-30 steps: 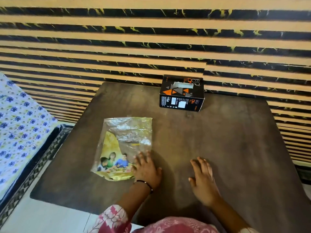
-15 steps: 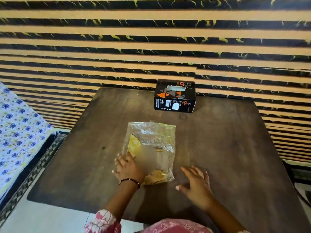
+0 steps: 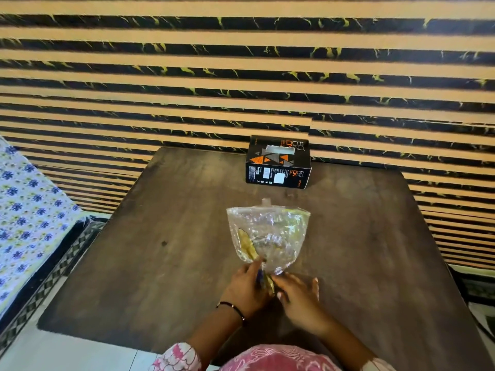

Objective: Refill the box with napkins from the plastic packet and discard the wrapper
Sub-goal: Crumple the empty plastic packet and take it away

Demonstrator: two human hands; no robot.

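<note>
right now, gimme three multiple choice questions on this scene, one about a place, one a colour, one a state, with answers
1. Where does the box stand?
A. at the table's far edge by the striped wall
B. on the floral cloth
C. beside the person's wrists

2. What colour are the triangles on the box top?
A. blue and green
B. orange and grey
C. pink and white

3. What state is the plastic packet in?
A. lying flat, untouched
B. gathered at its near end, both hands gripping it
C. tucked inside the box

Answers:
1 A, it sits on the table against the wall.
2 B, orange and grey show on top.
3 B, the left hand and right hand pinch the bunched end.
</note>
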